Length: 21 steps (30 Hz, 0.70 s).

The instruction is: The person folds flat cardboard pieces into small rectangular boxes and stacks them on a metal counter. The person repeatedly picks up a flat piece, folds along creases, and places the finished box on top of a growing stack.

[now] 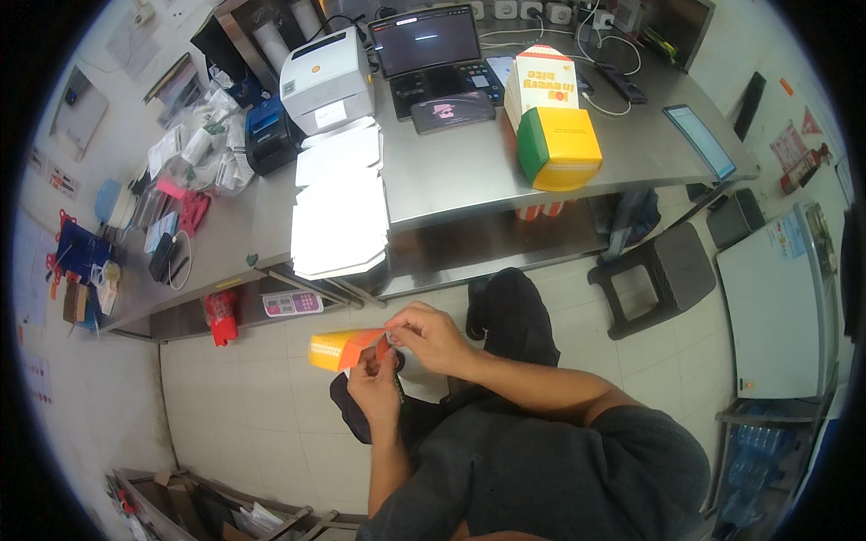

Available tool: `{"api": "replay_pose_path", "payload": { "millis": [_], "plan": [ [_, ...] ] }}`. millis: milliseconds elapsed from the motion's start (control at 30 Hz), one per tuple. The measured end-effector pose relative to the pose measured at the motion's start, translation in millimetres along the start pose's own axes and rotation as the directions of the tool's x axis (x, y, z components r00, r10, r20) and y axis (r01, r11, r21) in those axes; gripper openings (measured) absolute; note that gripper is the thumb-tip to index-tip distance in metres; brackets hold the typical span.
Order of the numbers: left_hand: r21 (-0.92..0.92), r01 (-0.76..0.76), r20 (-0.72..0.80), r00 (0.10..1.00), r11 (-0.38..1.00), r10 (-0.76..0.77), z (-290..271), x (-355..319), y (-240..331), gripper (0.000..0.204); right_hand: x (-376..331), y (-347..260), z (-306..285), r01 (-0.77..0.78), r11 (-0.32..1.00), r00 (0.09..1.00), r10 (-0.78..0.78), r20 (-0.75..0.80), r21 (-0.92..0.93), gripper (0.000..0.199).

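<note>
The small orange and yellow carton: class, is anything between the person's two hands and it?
Nothing visible. Both the left hand and the right hand already touch the small orange and yellow carton, held in the air above the tiled floor, in front of the steel table.

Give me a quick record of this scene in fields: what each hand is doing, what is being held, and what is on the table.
Left hand: grips the small orange and yellow carton from below
Right hand: pinches the carton's flap at its right end
Carton state: partly folded, held above the tiled floor
Table: steel, holding a stack of flat white carton blanks, a finished yellow and green box, a white printer and a dark screen
</note>
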<state>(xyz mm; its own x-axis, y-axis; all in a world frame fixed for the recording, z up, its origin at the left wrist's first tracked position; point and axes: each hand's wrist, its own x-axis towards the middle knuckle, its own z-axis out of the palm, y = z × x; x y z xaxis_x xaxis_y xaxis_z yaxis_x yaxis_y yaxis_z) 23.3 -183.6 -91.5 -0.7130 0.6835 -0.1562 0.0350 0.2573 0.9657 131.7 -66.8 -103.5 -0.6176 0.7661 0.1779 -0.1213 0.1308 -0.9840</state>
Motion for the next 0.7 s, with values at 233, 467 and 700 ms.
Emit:
{"api": "replay_pose_path", "payload": {
  "millis": [233, 467, 700],
  "plan": [
    [-0.626, 0.182, 0.163, 0.981, 0.758, -0.101, -11, 4, -19, 0.021, -6, -7, -9, 0.329, 0.863, 0.94, -0.262, 0.218, -0.382, 0.015],
    [-0.362, -0.098, -0.009, 0.995, 0.927, 0.102, -7, -6, -35, 0.015, -2, -17, -12, 0.167, 0.959, 0.96, -0.106, 0.259, -0.229, 0.013],
    [-0.412, -0.008, 0.036, 0.999, 0.911, 0.025, -9, -2, -26, 0.013, 0, -9, -3, -0.122, 0.992, 0.983, 0.125, 0.131, -0.029, 0.015]
  ]
}}
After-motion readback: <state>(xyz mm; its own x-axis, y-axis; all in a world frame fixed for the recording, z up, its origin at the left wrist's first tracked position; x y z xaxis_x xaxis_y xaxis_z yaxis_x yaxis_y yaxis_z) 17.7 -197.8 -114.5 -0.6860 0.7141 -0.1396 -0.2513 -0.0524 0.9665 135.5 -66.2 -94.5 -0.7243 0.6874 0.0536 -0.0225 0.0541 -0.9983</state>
